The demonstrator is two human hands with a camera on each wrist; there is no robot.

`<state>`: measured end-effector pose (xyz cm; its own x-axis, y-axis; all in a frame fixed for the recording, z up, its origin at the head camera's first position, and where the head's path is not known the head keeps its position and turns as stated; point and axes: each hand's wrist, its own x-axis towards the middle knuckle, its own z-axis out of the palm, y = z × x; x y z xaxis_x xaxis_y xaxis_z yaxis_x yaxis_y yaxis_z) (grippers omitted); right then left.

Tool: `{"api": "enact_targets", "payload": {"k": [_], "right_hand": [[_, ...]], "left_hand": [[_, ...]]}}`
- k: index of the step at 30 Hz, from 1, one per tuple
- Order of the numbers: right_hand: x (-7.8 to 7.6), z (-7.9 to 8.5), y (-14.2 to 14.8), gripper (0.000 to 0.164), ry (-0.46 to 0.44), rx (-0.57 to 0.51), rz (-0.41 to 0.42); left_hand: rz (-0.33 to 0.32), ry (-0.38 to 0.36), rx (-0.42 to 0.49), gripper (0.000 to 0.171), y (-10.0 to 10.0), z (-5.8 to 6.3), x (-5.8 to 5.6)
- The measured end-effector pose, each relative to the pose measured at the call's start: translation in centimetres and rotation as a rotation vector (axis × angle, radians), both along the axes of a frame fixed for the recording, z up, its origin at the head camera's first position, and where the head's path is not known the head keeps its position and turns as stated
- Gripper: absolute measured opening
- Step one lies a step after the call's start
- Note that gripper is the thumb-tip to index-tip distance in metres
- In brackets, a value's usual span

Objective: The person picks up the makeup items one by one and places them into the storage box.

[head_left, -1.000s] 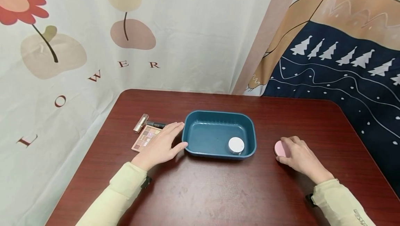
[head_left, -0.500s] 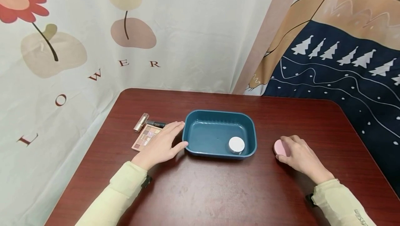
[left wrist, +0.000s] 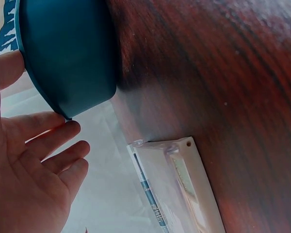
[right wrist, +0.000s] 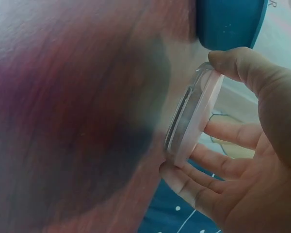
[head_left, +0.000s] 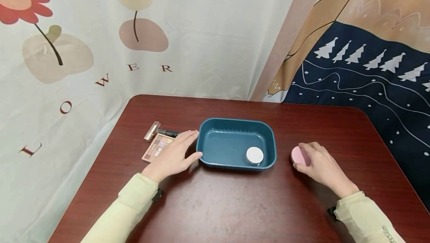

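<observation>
My right hand (head_left: 321, 165) holds a round pink compact (head_left: 300, 156) by its edges, between thumb and fingers. In the right wrist view the compact (right wrist: 196, 116) has a pink top and a clear rim, and is held off the table. At the left end of a teal plastic basin (head_left: 218, 144), my left hand (head_left: 173, 158) touches the rim with thumb and fingertips, its fingers fairly straight. Inside the basin, toward the front right, sits a small white-lidded jar (head_left: 254, 156).
Left of the basin lie an eyeshadow palette (head_left: 157, 148), partly behind my left hand, a gold lipstick tube (head_left: 152, 131) and a dark slim tube (head_left: 167, 133). Printed curtains (head_left: 208, 49) hang behind the dark red table (head_left: 228, 205).
My right hand has shifted slightly to the left and up with the compact in its grip. The left hand and the basin stay where they were.
</observation>
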<state>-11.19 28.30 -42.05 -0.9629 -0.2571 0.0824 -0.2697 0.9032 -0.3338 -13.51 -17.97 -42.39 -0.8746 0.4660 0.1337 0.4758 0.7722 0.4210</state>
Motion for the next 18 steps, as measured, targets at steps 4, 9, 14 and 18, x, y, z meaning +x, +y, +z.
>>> {"api": "enact_targets", "payload": {"k": [4,9,14,18], "right_hand": [[0.0,0.4,-0.4,0.064,0.024,-0.01,0.006],[-0.2,0.9,-0.9,0.064,0.045,-0.017,0.016],[-0.4,1.4,-1.6,0.065,0.043,-0.032,0.01],[-0.6,1.6,-2.3,0.065,0.047,-0.046,0.011]], "left_hand": [[-0.003,0.012,0.001,0.073,0.0,0.0,0.0],[-0.006,0.02,0.003,0.072,0.0,-0.1,0.0],[-0.006,0.02,0.005,0.072,0.0,-0.1,-0.1],[-0.004,0.017,0.005,0.072,0.0,-0.1,-0.1]]}}
